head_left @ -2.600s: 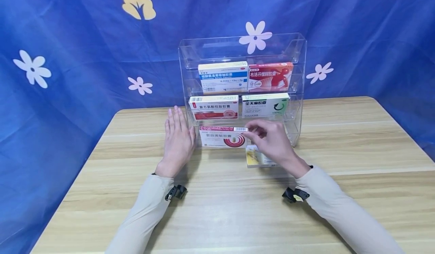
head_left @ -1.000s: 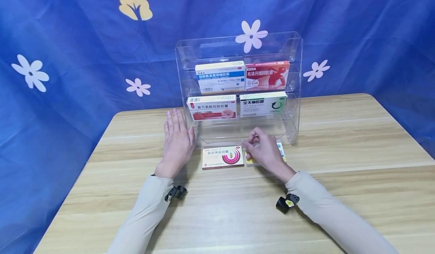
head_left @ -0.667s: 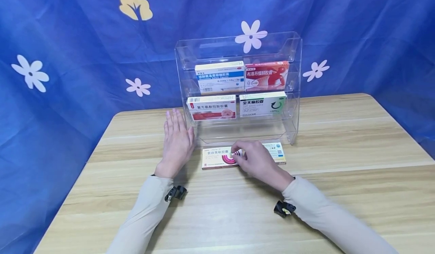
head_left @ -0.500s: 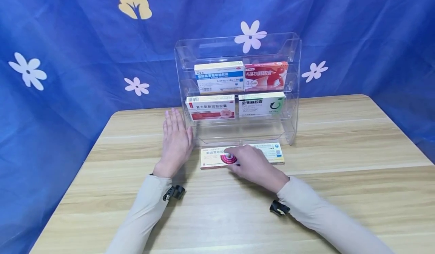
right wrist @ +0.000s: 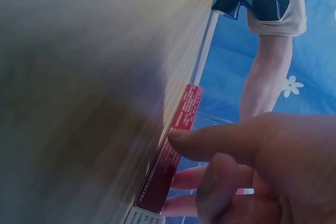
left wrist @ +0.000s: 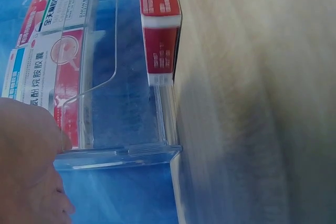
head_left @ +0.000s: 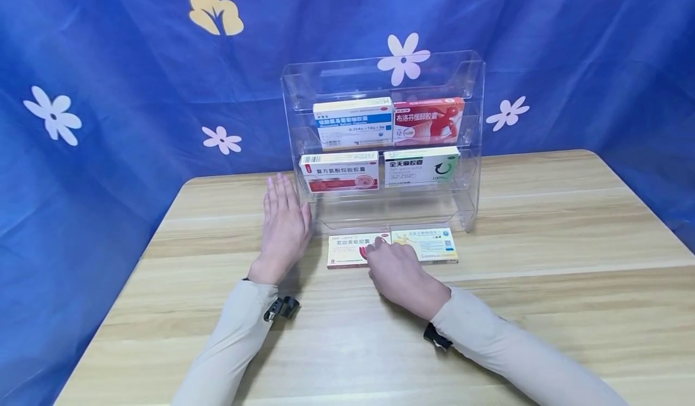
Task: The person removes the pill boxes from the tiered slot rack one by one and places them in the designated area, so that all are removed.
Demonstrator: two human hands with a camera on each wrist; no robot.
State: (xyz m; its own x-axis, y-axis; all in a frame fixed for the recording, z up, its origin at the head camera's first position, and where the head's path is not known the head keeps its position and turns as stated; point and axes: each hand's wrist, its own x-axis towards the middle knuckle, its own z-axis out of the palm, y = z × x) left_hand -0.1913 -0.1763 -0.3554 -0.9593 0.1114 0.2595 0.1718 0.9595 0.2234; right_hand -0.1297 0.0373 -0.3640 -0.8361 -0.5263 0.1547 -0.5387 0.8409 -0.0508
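A white medicine box with a red-pink ring [head_left: 347,252] lies flat on the table in the head view. My right hand [head_left: 402,276] is over its right end and pinches it; in the right wrist view the thumb rests on its red side [right wrist: 176,145], with fingers beyond it. Right next to it lies a white-and-yellow medicine box [head_left: 431,246]. My left hand [head_left: 285,231] lies with straight fingers along the left side of a clear tiered rack [head_left: 471,201], its thumb beside the rack's lower corner. In the left wrist view only part of that hand [left wrist: 26,166] shows.
The rack's upper tiers hold a blue-white box [head_left: 353,125], a red box [head_left: 429,122], a white-red box [head_left: 341,171] and a white-green box [head_left: 420,168]. Its lowest tier holds nothing. A blue flowered cloth [head_left: 136,62] hangs behind the wooden table [head_left: 570,243].
The ring-marked box went from upright before the rack to flat on the table. My right hand then came onto it, and it slid slightly right against the yellow-white box. My left hand stayed put.
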